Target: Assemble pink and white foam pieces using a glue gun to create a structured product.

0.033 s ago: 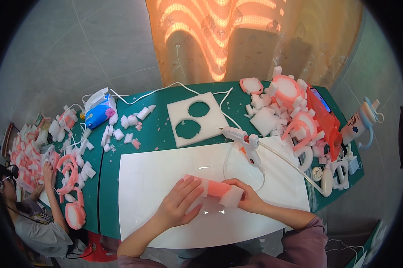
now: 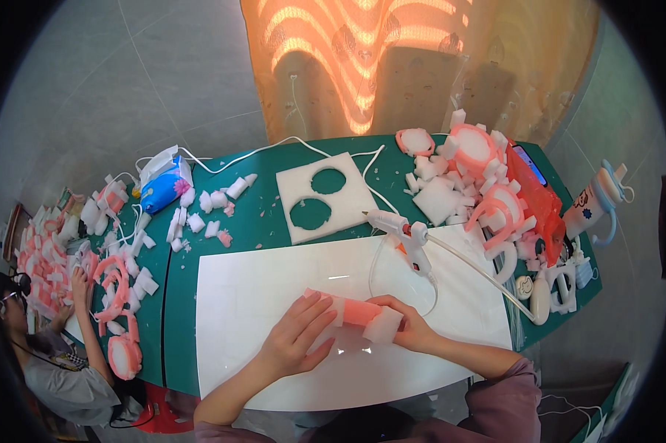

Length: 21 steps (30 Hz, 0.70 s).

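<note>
A pink foam strip (image 2: pixel 360 313) with white foam blocks at its ends is held just over the white board (image 2: pixel 259 295). My left hand (image 2: pixel 292 341) lies over its left end, fingers long and together, thumb lower down by the white foam. At the other end, my right hand (image 2: pixel 415 330) grips it beside a white foam block (image 2: pixel 383 325); some of its fingers are hidden behind. Beyond my right hand a white glue gun (image 2: pixel 406 235) lies on its side, its nozzle pointing left, with a cable running from it.
A white foam sheet (image 2: pixel 285 199) with two round holes lies on the green table (image 2: pixel 263 240). Pink and white foam pieces (image 2: pixel 473 148) heap up at right, near a red plastic bag (image 2: pixel 543 210) and a bottle (image 2: pixel 591 203). Another person (image 2: pixel 60 376) handles foam at left.
</note>
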Each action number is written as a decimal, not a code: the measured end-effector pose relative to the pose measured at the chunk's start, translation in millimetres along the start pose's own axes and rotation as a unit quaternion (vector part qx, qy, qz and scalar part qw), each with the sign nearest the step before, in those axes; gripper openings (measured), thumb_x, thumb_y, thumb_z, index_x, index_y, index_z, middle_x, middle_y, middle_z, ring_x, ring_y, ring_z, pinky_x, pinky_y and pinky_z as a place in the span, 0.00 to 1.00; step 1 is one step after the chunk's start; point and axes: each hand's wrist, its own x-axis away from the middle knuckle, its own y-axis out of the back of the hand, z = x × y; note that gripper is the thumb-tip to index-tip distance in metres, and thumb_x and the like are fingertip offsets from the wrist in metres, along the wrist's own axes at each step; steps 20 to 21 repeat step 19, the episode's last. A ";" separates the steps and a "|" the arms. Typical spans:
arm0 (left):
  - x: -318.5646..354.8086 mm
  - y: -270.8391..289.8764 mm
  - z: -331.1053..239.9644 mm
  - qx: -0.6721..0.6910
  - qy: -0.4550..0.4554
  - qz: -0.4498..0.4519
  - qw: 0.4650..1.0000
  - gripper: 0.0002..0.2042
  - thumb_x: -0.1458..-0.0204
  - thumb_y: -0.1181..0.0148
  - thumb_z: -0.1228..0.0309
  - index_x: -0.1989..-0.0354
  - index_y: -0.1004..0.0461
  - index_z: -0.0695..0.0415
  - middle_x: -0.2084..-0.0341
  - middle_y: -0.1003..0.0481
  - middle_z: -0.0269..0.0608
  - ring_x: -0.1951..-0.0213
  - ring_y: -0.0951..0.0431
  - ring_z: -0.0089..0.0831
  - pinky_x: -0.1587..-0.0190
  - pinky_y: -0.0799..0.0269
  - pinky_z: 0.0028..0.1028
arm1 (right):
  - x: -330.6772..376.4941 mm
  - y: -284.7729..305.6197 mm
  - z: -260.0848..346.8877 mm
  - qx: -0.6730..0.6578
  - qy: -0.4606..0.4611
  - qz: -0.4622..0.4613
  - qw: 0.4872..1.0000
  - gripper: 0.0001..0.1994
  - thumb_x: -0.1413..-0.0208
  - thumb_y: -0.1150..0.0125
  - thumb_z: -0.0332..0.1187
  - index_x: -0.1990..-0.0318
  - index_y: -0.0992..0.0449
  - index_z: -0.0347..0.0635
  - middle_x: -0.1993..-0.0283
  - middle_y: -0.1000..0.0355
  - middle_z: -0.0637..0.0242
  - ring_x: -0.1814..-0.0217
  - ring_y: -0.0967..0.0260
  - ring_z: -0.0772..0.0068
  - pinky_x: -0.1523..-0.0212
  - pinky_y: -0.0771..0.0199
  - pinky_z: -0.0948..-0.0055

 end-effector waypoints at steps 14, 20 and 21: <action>-4.9 3.5 -4.3 0.056 0.050 0.013 0.997 0.27 0.66 0.38 0.75 0.52 0.37 0.63 0.52 0.37 0.51 0.48 0.38 0.48 0.46 0.41 0.40 | -1.3 -0.4 -2.5 0.005 -0.010 -0.025 1.000 0.22 0.57 0.42 0.22 0.50 0.37 0.41 0.54 0.37 0.69 0.52 0.39 0.80 0.52 0.39 0.79; -7.8 8.4 -5.1 0.078 0.056 0.029 0.995 0.28 0.66 0.38 0.75 0.52 0.37 0.63 0.52 0.38 0.51 0.48 0.38 0.48 0.45 0.42 0.41 | -1.9 -1.1 -6.3 -0.007 0.018 -0.022 1.000 0.22 0.55 0.43 0.23 0.50 0.37 0.41 0.54 0.36 0.69 0.53 0.39 0.80 0.52 0.39 0.79; -7.8 8.4 -5.1 0.078 0.056 0.029 0.995 0.28 0.66 0.38 0.75 0.52 0.37 0.63 0.52 0.38 0.51 0.48 0.38 0.48 0.45 0.42 0.41 | -1.9 -1.1 -6.3 -0.007 0.018 -0.022 1.000 0.22 0.55 0.43 0.23 0.50 0.37 0.41 0.54 0.36 0.69 0.53 0.39 0.80 0.52 0.39 0.79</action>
